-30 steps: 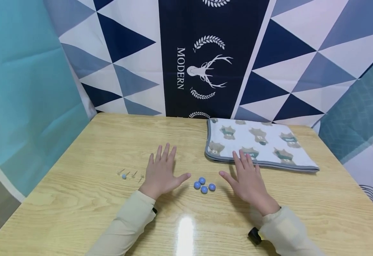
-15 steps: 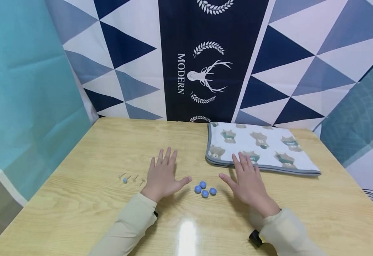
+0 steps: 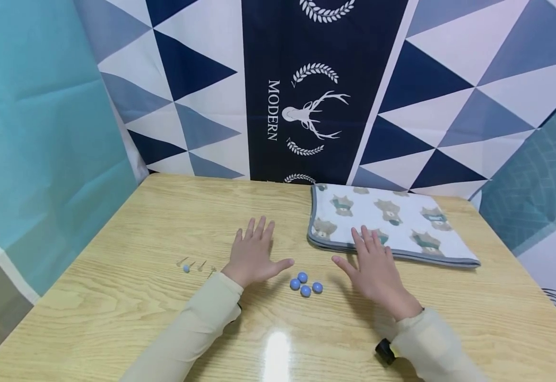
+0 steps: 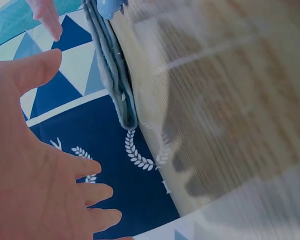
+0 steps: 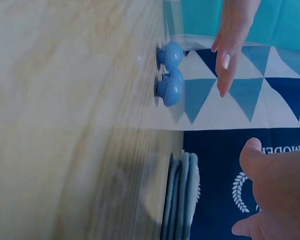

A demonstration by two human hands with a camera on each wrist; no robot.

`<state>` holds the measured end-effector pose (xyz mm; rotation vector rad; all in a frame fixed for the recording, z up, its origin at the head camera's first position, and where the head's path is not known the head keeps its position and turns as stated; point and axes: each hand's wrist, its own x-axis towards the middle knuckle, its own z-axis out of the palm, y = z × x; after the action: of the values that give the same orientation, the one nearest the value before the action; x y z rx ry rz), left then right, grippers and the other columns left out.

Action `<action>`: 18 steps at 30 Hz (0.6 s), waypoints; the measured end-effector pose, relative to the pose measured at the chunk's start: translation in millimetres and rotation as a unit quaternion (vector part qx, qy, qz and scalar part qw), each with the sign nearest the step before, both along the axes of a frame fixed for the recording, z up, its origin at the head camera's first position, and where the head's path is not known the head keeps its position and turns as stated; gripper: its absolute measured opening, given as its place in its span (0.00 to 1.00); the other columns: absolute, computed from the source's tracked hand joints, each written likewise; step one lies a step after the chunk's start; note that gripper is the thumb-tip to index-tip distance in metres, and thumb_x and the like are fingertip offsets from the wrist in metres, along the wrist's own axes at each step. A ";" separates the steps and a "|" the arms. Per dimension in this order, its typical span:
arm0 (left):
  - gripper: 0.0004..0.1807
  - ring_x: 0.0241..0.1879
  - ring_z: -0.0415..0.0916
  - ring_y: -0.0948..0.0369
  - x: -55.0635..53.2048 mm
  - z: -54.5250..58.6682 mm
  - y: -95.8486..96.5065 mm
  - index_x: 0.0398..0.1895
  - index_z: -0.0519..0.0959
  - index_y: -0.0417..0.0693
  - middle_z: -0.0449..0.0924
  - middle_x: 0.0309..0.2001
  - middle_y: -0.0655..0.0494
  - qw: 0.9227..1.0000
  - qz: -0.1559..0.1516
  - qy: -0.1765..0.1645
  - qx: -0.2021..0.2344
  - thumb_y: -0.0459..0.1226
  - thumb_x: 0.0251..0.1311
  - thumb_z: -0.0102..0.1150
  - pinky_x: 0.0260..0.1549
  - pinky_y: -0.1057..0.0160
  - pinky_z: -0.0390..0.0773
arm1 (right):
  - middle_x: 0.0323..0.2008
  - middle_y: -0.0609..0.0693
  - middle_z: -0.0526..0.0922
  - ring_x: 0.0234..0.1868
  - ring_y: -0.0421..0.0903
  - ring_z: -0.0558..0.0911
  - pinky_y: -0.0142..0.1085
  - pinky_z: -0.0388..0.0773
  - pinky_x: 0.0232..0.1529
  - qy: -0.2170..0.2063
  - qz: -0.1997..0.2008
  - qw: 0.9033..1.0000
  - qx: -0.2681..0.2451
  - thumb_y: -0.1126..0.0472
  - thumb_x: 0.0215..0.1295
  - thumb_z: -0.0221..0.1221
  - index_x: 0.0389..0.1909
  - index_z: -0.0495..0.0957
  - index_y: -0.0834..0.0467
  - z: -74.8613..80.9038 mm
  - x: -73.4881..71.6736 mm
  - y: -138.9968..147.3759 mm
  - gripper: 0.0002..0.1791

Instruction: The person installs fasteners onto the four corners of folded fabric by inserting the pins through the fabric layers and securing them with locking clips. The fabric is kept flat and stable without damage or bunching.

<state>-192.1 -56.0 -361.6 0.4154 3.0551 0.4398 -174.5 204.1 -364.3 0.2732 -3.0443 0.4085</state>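
Observation:
Both hands hover over the wooden table, fingers straight and spread, holding nothing. My left hand (image 3: pixel 255 259) is left of a cluster of several blue mushroom-shaped knobs (image 3: pixel 305 291), its thumb pointing toward them. On the other side, my right hand (image 3: pixel 377 271) reaches forward, its fingertips overlapping the folded blanket's near edge in the head view. The right wrist view shows the knobs' rounded caps (image 5: pixel 171 90) and short stems side-on. Left of my left hand lie several thin pins or screws (image 3: pixel 202 266) with pale heads, one partly hidden by that hand, and a small blue ball-like piece (image 3: pixel 186 269).
A folded white blanket (image 3: pixel 364 209) with bear prints and grey edging lies at the table's back right. Patterned cloth (image 3: pixel 201 95) hangs behind the wooden table (image 3: pixel 115 313), and a teal cloth (image 3: pixel 34 138) hangs on the left. Light reflects off the tabletop near the front.
Over the second, the head view tilts up slightly. My left hand has drifted a little to the right and its sleeve now overlaps the nearest pin. My right hand has shifted slightly right.

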 end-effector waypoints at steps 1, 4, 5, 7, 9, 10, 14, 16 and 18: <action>0.52 0.77 0.39 0.45 -2.2 1.1 1.4 0.76 0.49 0.47 0.43 0.78 0.46 1.000 -0.002 -0.001 -0.001 0.67 0.56 0.49 0.73 0.40 0.47 | 0.75 0.68 0.45 0.75 0.68 0.45 0.70 0.45 0.68 -0.002 -0.001 1.000 0.001 0.31 0.68 0.43 0.75 0.45 0.62 1.4 -1.3 1.2 0.49; 0.52 0.77 0.38 0.45 -7.7 6.1 7.0 0.76 0.48 0.48 0.42 0.78 0.47 1.000 -0.008 -0.005 0.001 0.66 0.56 0.50 0.74 0.40 0.46 | 0.75 0.68 0.45 0.75 0.68 0.44 0.70 0.44 0.68 -0.013 -0.003 1.000 -0.001 0.31 0.67 0.43 0.75 0.45 0.63 5.8 -6.0 5.9 0.49; 0.52 0.78 0.38 0.46 -9.9 7.9 9.1 0.76 0.48 0.48 0.42 0.78 0.47 1.000 -0.009 -0.006 0.001 0.66 0.57 0.50 0.74 0.40 0.46 | 0.75 0.68 0.44 0.75 0.69 0.43 0.71 0.43 0.68 -0.019 -0.003 1.000 -0.003 0.31 0.67 0.43 0.75 0.44 0.63 7.4 -7.8 8.0 0.50; 0.51 0.78 0.37 0.46 -14.1 11.3 13.9 0.76 0.47 0.48 0.41 0.78 0.47 1.000 -0.012 -0.007 0.000 0.66 0.57 0.50 0.74 0.41 0.45 | 0.75 0.69 0.43 0.75 0.69 0.42 0.71 0.42 0.68 -0.029 -0.006 1.000 -0.004 0.30 0.67 0.42 0.75 0.43 0.63 9.9 -12.2 13.2 0.50; 0.51 0.78 0.37 0.47 -18.7 14.5 18.7 0.76 0.47 0.48 0.41 0.78 0.47 1.000 -0.017 -0.010 -0.002 0.66 0.58 0.49 0.75 0.41 0.45 | 0.75 0.70 0.42 0.75 0.69 0.40 0.71 0.41 0.68 -0.035 -0.008 0.999 -0.002 0.30 0.67 0.41 0.75 0.42 0.64 12.3 -17.7 18.7 0.51; 0.51 0.78 0.37 0.47 -21.1 15.7 20.9 0.76 0.48 0.48 0.41 0.78 0.47 1.000 -0.019 -0.010 -0.003 0.66 0.58 0.49 0.75 0.42 0.45 | 0.74 0.70 0.41 0.75 0.70 0.40 0.71 0.41 0.68 -0.038 -0.009 0.999 0.000 0.30 0.67 0.40 0.75 0.42 0.64 13.1 -20.7 21.9 0.51; 0.50 0.77 0.40 0.47 -32.5 18.1 27.2 0.76 0.50 0.48 0.44 0.78 0.47 0.999 -0.029 -0.009 -0.017 0.66 0.57 0.49 0.74 0.43 0.48 | 0.74 0.72 0.41 0.74 0.71 0.39 0.72 0.42 0.67 -0.043 -0.016 0.999 0.013 0.29 0.67 0.39 0.74 0.43 0.66 15.8 -31.3 31.8 0.52; 0.49 0.77 0.45 0.47 -39.7 19.0 30.6 0.75 0.53 0.47 0.47 0.77 0.46 0.999 -0.033 0.001 -0.023 0.65 0.57 0.50 0.73 0.43 0.52 | 0.74 0.72 0.40 0.74 0.72 0.39 0.72 0.42 0.67 -0.048 -0.021 0.998 0.019 0.28 0.67 0.38 0.74 0.42 0.66 17.2 -34.6 38.0 0.52; 0.48 0.76 0.49 0.47 -47.6 19.7 33.0 0.74 0.55 0.47 0.50 0.76 0.45 0.999 -0.035 0.006 -0.025 0.65 0.57 0.51 0.73 0.44 0.54 | 0.74 0.73 0.39 0.73 0.73 0.39 0.72 0.42 0.67 -0.051 -0.026 0.998 0.021 0.29 0.67 0.39 0.74 0.42 0.67 18.1 -37.0 43.9 0.52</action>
<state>-239.7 -23.0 -341.9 0.5210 3.0438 0.3596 -211.4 248.0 -346.2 0.1799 -3.1553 0.3668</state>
